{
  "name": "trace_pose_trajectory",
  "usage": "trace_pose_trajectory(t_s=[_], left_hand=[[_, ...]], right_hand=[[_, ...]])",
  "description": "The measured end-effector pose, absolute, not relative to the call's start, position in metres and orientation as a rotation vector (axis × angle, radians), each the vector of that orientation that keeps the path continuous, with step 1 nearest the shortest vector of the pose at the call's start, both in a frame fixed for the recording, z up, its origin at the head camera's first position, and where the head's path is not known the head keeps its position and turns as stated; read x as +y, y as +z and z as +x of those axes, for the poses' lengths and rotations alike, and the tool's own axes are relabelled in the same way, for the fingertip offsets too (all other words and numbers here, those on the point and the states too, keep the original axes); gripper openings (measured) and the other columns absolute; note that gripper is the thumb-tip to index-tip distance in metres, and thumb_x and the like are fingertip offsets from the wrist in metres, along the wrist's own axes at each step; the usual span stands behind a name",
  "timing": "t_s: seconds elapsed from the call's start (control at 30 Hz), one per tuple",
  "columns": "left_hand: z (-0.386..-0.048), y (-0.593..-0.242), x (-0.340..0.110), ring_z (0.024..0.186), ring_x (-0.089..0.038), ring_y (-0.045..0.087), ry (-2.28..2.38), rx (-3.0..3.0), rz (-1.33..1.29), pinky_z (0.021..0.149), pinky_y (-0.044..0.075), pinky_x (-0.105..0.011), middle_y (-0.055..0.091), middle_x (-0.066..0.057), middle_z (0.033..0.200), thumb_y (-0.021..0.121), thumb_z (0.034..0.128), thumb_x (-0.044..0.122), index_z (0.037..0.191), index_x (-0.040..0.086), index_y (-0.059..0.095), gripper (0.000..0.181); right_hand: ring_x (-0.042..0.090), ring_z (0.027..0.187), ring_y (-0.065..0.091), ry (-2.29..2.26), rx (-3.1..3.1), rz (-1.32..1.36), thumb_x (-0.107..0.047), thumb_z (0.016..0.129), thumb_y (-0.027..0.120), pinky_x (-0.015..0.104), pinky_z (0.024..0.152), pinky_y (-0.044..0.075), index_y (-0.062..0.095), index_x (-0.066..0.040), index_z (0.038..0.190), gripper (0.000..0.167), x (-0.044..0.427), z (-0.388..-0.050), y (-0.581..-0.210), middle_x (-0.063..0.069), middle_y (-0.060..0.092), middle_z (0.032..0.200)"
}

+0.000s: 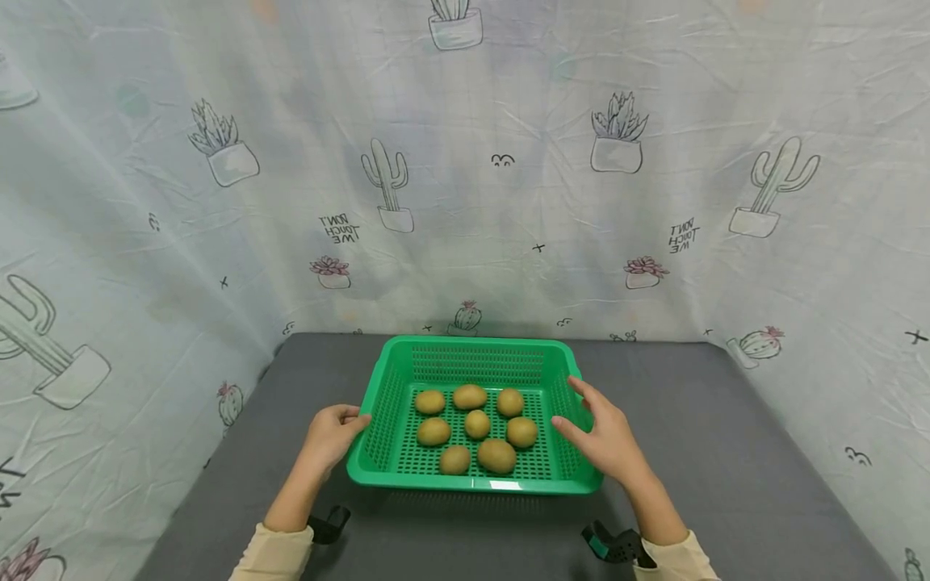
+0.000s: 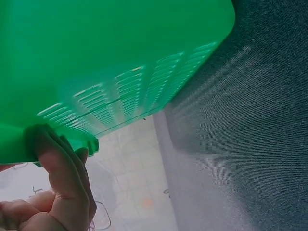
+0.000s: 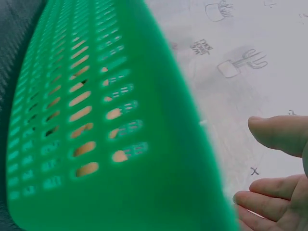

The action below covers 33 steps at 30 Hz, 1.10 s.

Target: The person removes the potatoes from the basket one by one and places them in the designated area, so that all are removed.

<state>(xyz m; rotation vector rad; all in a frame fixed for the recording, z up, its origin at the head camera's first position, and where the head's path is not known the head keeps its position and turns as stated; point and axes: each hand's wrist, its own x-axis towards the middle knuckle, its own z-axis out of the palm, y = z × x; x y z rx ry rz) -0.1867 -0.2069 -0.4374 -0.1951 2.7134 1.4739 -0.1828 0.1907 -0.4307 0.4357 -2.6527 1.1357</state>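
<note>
A green basket (image 1: 421,482), rectangular and slotted, sits in front of you over a grey counter (image 1: 697,436), its long sides running left to right; whether its base touches the counter is hard to tell. Inside, eight yellow-brown potatoes (image 1: 477,424) lie apart on the basket's floor: three along the far side, three across the middle, two on the near side. Your left hand (image 1: 331,436) grips the rim at the left end, thumb on top, fingers curled beneath. Your right hand (image 1: 609,438) is at the right end, its fingers and thumb spread, holding nothing; the right wrist view shows it just beside the rim. Cream sleeves (image 1: 273,555) cover your forearms. Behind the counter hangs a pale curtain (image 1: 465,202) printed with potted cacti, succulents and mirrored lettering.
</note>
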Motion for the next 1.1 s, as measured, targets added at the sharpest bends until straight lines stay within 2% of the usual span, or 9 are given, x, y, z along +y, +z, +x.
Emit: trace_pose_trajectory(t_s=[0.23, 0.43, 0.6, 0.87, 1.1], left_hand=[[-0.188, -0.438, -0.209, 0.121, -0.047, 0.044, 1.520, 2.627, -0.215, 0.093, 0.043, -0.054, 0.045, -0.033, 0.132, 0.056, 0.0963, 0.022, 0.133, -0.011, 0.045, 0.051], [-0.188, -0.438, -0.210, 0.122, -0.046, 0.044, 1.529, 2.606, -0.230, 0.094, 0.042, -0.054, 0.044, -0.032, 0.133, 0.055, 0.0966, 0.023, 0.135, -0.011, 0.043, 0.052], [-0.188, -0.439, -0.210, 0.124, -0.045, 0.042, 1.543, 2.594, -0.238, 0.096, 0.040, -0.056, 0.044, -0.031, 0.134, 0.055, 0.0970, 0.022, 0.136, -0.010, 0.043, 0.052], [-0.190, -0.438, -0.209, 0.119, -0.043, 0.047, 1.543, 2.612, -0.245, 0.094, 0.042, -0.053, 0.047, -0.031, 0.129, 0.054, 0.0969, 0.020, 0.135, -0.011, 0.043, 0.050], [-0.189, -0.440, -0.209, 0.119, -0.044, 0.047, 1.549, 2.601, -0.250, 0.094, 0.042, -0.053, 0.047, -0.032, 0.129, 0.054, 0.0968, 0.020, 0.135, -0.012, 0.043, 0.051]], right_hand=[[0.041, 0.131, 0.040, 1.208, -2.611, 0.512, -0.025, 0.090, 0.067, 0.053, 0.102, 0.038, 0.035, 0.002, 0.144, 0.068, 0.195, -0.186, -0.419, 0.022, 0.040, 0.145], [0.040, 0.131, 0.041, 1.259, -2.607, 0.534, -0.023, 0.090, 0.066, 0.050, 0.103, 0.038, 0.036, 0.000, 0.144, 0.066, 0.196, -0.188, -0.413, 0.020, 0.040, 0.145], [0.036, 0.134, 0.039, 1.310, -2.594, 0.571, -0.021, 0.090, 0.067, 0.042, 0.105, 0.035, 0.036, -0.002, 0.144, 0.066, 0.193, -0.194, -0.407, 0.017, 0.040, 0.146], [0.034, 0.134, 0.039, 1.317, -2.614, 0.642, -0.027, 0.091, 0.066, 0.049, 0.106, 0.036, 0.035, -0.009, 0.146, 0.065, 0.184, -0.207, -0.400, 0.012, 0.039, 0.148], [0.033, 0.135, 0.038, 1.455, -2.578, 0.713, -0.018, 0.091, 0.065, 0.045, 0.109, 0.033, 0.037, -0.008, 0.144, 0.061, 0.177, -0.218, -0.402, 0.016, 0.041, 0.146]])
